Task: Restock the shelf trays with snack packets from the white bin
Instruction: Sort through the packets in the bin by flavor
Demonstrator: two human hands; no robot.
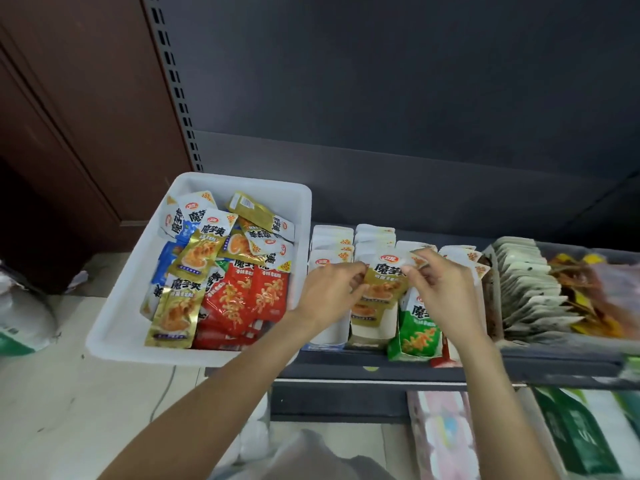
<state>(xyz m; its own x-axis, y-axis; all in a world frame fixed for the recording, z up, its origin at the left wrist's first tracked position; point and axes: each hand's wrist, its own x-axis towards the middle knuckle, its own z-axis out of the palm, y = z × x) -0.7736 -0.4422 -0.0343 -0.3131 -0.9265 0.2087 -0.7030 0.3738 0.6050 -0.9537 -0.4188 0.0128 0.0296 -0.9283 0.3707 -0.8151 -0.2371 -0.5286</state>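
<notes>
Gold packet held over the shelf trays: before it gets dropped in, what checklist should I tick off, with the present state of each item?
1. Both hands hold the gold packet: ok; left hand pinches its left edge, right hand its right.
2. Packet is over a matching tray: ok; the gold tray below shows gold packets.
3. Room in that tray: ok; its front part looks bare.
4. Packet upright, label facing front: ok.
5. Neighbouring green packet seated in its tray: not ok; it leans forward over the shelf edge.
6. White bin holds more stock: ok; gold, red and blue packets remain.
</notes>
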